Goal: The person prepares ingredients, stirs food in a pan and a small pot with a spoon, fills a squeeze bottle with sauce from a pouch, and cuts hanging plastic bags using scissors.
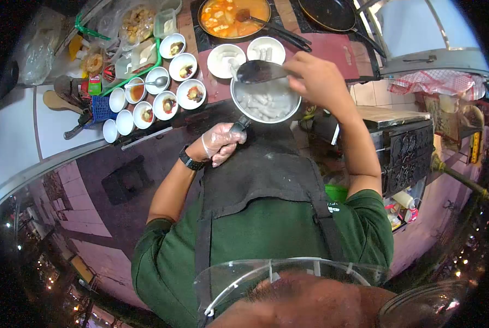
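Observation:
My left hand (220,144), in a clear plastic glove, is closed round the dark handle of a saucepan (298,109). In the pan, pale, finger-shaped pieces (263,105) lie in cloudy liquid. My right hand (321,82) grips a spatula (260,71) with a dark, broad head, held over the pan's far rim. At the head's left edge are pale pieces, close to a white bowl (218,66) that holds more of them. Beside it, a second white bowl (273,50) also contains pale pieces.
Several small white bowls with dark red and yellow contents, such as one bowl (191,94), stand at the left. A frying pan of orange stew (222,19) sits at the back, with a black frying pan (329,12) to its right. A dark mould grill (405,158) stands at the right.

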`<state>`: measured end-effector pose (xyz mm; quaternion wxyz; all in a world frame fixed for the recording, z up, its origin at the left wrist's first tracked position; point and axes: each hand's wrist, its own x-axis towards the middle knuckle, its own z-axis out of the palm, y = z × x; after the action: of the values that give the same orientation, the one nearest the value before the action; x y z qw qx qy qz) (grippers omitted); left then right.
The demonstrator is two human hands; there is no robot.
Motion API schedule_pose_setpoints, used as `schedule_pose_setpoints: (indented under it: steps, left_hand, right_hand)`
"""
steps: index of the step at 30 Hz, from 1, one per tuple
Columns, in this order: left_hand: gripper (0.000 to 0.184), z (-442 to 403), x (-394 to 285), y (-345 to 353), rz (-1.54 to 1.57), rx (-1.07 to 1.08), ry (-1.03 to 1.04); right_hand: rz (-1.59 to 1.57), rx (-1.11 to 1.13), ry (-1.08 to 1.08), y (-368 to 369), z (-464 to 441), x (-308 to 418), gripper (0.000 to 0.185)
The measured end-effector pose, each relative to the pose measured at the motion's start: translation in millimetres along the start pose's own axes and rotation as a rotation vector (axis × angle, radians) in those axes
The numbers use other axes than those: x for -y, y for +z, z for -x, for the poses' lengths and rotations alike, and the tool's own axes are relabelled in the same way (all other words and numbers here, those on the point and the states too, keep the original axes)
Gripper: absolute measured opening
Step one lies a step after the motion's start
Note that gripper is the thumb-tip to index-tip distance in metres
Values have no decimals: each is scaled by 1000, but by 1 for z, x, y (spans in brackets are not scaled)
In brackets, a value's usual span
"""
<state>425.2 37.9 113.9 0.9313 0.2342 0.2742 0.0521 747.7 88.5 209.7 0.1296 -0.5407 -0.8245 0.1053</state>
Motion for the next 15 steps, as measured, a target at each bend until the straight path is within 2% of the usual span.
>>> schedule_pose_setpoints:
  steps: [3, 8, 12, 15]
  left_hand:
    - [24, 3, 1, 4, -91, -37, 19]
    - [24, 6, -2, 10, -219, -82, -1]
    - [28, 9, -10, 23, -304, -124, -8]
    - [30, 9, -14, 25, -384, -110, -4]
  right_hand:
    - [38, -20, -32, -20, 8, -1, 25]
    - [233, 133, -47, -55, 26, 0, 20]
    - [335, 148, -42, -55, 35, 2, 14]
    - [279, 135, -74, -41, 35, -3, 13]
